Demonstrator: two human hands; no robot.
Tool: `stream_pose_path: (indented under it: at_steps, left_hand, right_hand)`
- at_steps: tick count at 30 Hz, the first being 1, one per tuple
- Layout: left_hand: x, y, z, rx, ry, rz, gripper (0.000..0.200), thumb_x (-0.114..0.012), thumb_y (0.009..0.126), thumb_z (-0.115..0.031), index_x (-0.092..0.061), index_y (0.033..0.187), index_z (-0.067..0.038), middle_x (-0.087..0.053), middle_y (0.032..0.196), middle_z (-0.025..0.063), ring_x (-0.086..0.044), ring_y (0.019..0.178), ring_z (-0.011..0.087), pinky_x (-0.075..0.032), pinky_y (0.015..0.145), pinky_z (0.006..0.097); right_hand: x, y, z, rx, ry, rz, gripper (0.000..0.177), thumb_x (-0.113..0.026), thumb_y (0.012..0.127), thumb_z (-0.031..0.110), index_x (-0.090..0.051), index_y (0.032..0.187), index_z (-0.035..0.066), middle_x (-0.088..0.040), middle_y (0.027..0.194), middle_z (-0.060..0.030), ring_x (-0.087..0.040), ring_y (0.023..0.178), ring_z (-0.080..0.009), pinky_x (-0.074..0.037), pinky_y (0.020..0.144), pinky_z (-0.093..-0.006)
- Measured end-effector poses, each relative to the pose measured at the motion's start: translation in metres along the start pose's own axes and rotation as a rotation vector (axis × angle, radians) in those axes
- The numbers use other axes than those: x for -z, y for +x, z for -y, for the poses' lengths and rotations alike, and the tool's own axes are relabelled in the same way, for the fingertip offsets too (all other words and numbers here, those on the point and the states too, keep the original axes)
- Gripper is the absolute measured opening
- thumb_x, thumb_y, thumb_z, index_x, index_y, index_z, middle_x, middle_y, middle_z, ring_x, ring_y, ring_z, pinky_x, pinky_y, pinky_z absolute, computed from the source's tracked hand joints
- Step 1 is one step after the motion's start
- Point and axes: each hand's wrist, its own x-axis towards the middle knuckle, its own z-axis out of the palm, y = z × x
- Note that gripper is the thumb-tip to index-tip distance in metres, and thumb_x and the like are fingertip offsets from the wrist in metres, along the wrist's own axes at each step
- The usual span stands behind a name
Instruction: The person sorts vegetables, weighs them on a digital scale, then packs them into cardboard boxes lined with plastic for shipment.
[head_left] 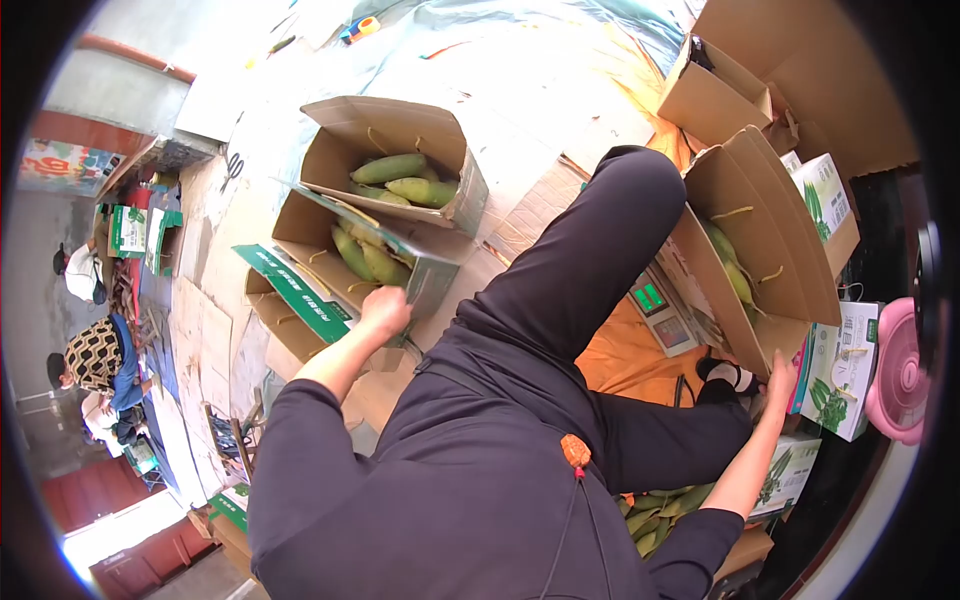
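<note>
Holding green gourds (pixel 738 280), one carton (pixel 795 225) sits beside one scale (pixel 670 328), its near end touching the right hand (pixel 782 380); the left hand (pixel 385 310) curls near the middle of three more open cartons (pixel 434 290). What either hand's fingers pinch, I cannot tell.

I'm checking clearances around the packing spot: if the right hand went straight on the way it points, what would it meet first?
The right hand would first meet the near end of the open brown cardboard box; it seems already at its edge, though depth is unclear.
</note>
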Motion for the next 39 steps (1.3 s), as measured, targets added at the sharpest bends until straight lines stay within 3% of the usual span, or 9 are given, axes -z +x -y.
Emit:
stream_pose_path:
  at_steps: [5,8,14,17,20,24,31,35,39]
  left_hand:
    - [-0.013,-0.016,0.011,0.058,0.077,0.153,0.038,-0.066,0.079,-0.035,-0.067,0.085,0.002,-0.065,0.089,0.0237,-0.064,0.089,0.0358,-0.050,0.079,0.0444]
    - [0.064,-0.030,-0.049,-0.113,0.283,0.307,0.039,-0.065,0.080,-0.036,-0.067,0.084,0.003,-0.065,0.087,0.0232,-0.064,0.086,0.0365,-0.051,0.077,0.0439]
    - [0.110,0.048,-0.108,-0.403,-0.047,-0.504,0.033,-0.062,0.084,-0.033,-0.058,0.093,-0.001,-0.060,0.093,0.0174,-0.059,0.089,0.0339,-0.047,0.078,0.0421]
    - [0.100,0.108,-0.107,-0.148,0.060,-0.288,0.043,-0.065,0.081,-0.039,-0.061,0.098,0.001,-0.062,0.096,0.0202,-0.060,0.094,0.0344,-0.048,0.082,0.0432]
    - [0.082,0.132,-0.097,-0.096,0.085,-0.082,0.044,-0.068,0.078,-0.039,-0.065,0.092,0.002,-0.065,0.094,0.0213,-0.062,0.094,0.0353,-0.049,0.082,0.0430]
    - [0.071,0.128,-0.075,-0.134,0.069,-0.192,0.035,-0.069,0.075,-0.033,-0.068,0.083,0.002,-0.066,0.088,0.0221,-0.064,0.088,0.0365,-0.051,0.079,0.0432]
    - [0.066,0.067,-0.055,-0.170,0.271,0.007,0.019,-0.057,0.071,-0.014,-0.069,0.077,0.000,-0.066,0.083,0.0223,-0.066,0.082,0.0354,-0.053,0.075,0.0429]
    - [0.058,0.059,-0.068,-0.233,0.313,0.075,0.020,-0.058,0.073,-0.016,-0.069,0.076,0.000,-0.067,0.080,0.0216,-0.066,0.082,0.0350,-0.053,0.074,0.0428]
    - [0.083,0.050,-0.087,-0.211,0.355,0.205,0.036,-0.061,0.083,-0.034,-0.069,0.086,0.000,-0.067,0.088,0.0196,-0.066,0.087,0.0332,-0.052,0.077,0.0417]
  right_hand:
    - [0.001,0.002,-0.003,0.024,-0.014,0.004,0.045,-0.055,0.086,0.040,-0.060,0.110,0.003,-0.062,0.082,-0.0088,-0.060,0.057,-0.0190,-0.042,0.038,-0.0291]
    - [-0.001,0.009,-0.008,0.031,0.026,-0.025,0.044,-0.055,0.086,0.039,-0.060,0.110,0.003,-0.062,0.082,-0.0088,-0.061,0.055,-0.0183,-0.042,0.037,-0.0284]
    - [-0.001,0.012,-0.014,0.040,0.016,-0.006,0.043,-0.056,0.087,0.037,-0.059,0.112,0.003,-0.062,0.083,-0.0095,-0.059,0.054,-0.0178,-0.042,0.039,-0.0283]
    - [-0.001,0.015,-0.018,0.060,0.048,-0.023,0.042,-0.057,0.087,0.035,-0.058,0.113,0.002,-0.062,0.083,-0.0094,-0.059,0.057,-0.0178,-0.044,0.042,-0.0293]
    - [0.000,0.003,-0.004,0.052,0.049,-0.001,0.042,-0.057,0.086,0.034,-0.058,0.114,0.002,-0.063,0.086,-0.0099,-0.060,0.063,-0.0179,-0.046,0.046,-0.0307]
    - [-0.001,0.006,-0.006,0.001,0.046,0.025,0.043,-0.057,0.086,0.034,-0.057,0.115,0.002,-0.063,0.086,-0.0098,-0.059,0.060,-0.0178,-0.045,0.044,-0.0305]
    - [-0.001,0.004,-0.005,0.008,0.036,0.010,0.044,-0.056,0.087,0.035,-0.056,0.115,0.002,-0.062,0.082,-0.0101,-0.058,0.051,-0.0184,-0.041,0.036,-0.0287]
    - [-0.003,0.013,-0.014,0.003,0.019,-0.030,0.043,-0.056,0.087,0.035,-0.056,0.115,0.002,-0.061,0.081,-0.0103,-0.057,0.050,-0.0180,-0.040,0.035,-0.0275]
    - [-0.005,0.010,-0.012,0.008,0.033,-0.024,0.042,-0.056,0.087,0.035,-0.057,0.114,0.003,-0.061,0.079,-0.0093,-0.057,0.049,-0.0175,-0.040,0.034,-0.0274]
